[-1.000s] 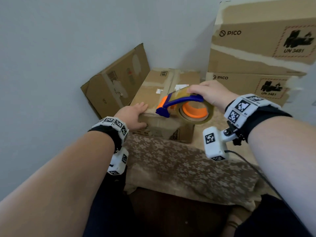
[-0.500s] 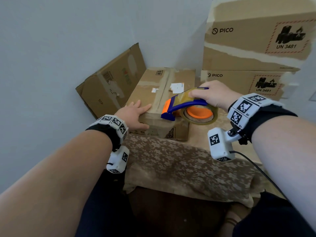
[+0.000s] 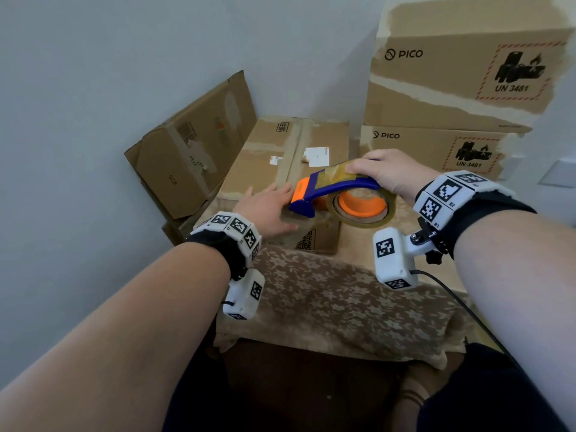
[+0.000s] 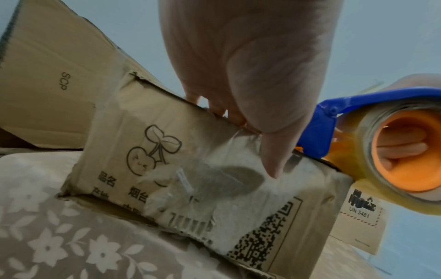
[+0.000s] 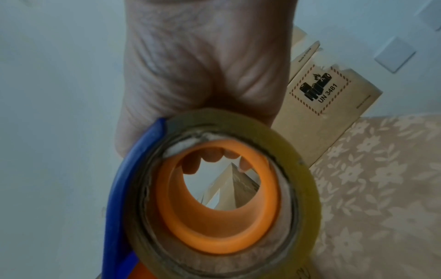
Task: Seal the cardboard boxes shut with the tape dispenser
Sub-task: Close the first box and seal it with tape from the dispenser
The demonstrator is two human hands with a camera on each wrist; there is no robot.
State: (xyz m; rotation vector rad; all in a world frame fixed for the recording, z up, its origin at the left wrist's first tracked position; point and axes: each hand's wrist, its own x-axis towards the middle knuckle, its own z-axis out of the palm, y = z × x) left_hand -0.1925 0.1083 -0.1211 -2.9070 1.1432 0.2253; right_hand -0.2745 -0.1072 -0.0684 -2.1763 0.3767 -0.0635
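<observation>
My right hand (image 3: 391,174) grips the blue-and-orange tape dispenser (image 3: 339,194) at centre frame in the head view, fingers curled over its blue arm and through the orange core; the right wrist view shows fingertips (image 5: 212,155) inside that core, with the roll of clear tape (image 5: 303,185) filling the lower middle of the picture. The dispenser's blue nose sits at the near top edge of the cardboard box (image 3: 268,163), which lies lengthwise at centre frame on a flower-patterned cloth (image 3: 336,304). My left hand (image 3: 265,210) lies flat on that same near edge, just left of the dispenser, fingers straight and spread on the box top. In the left wrist view the left thumb (image 4: 274,158) points down over the box's front face, which bears a cherry drawing (image 4: 152,149) and a printed code, while the other fingers reach over the top edge. Strips of old tape run along the box's top seam. At the upper right of the head view, two stacked cartons marked PICO (image 3: 461,76) stand just beside the box. At the left, a folded carton (image 3: 193,151) leans against the pale wall (image 3: 109,73). Marker-covered bands with small white cameras wrap both my wrists.
</observation>
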